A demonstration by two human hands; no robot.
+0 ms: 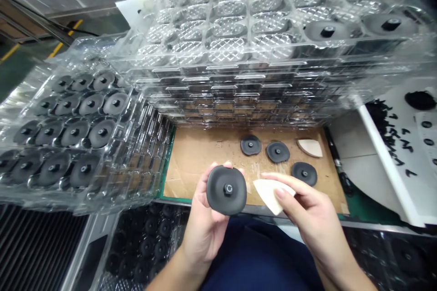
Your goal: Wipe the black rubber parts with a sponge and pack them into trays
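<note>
My left hand (205, 227) is closed round a black rounded disc (226, 190) with a small hub in its middle, held up facing me. My right hand (312, 216) pinches a white wedge-shaped sponge (268, 193) just right of the disc, close to its edge but apart from it. Both hands hover over the front edge of a brown cardboard sheet (198, 154). Three more black discs (277, 151) and a second white wedge (310, 147) lie on the cardboard beyond my hands.
A tall stack of clear plastic trays (239, 82) stands behind the cardboard; its top tray holds two discs (327, 31) at the right. A tray full of black discs (68, 132) sits at the left. White boards with small black parts (392, 132) lie right.
</note>
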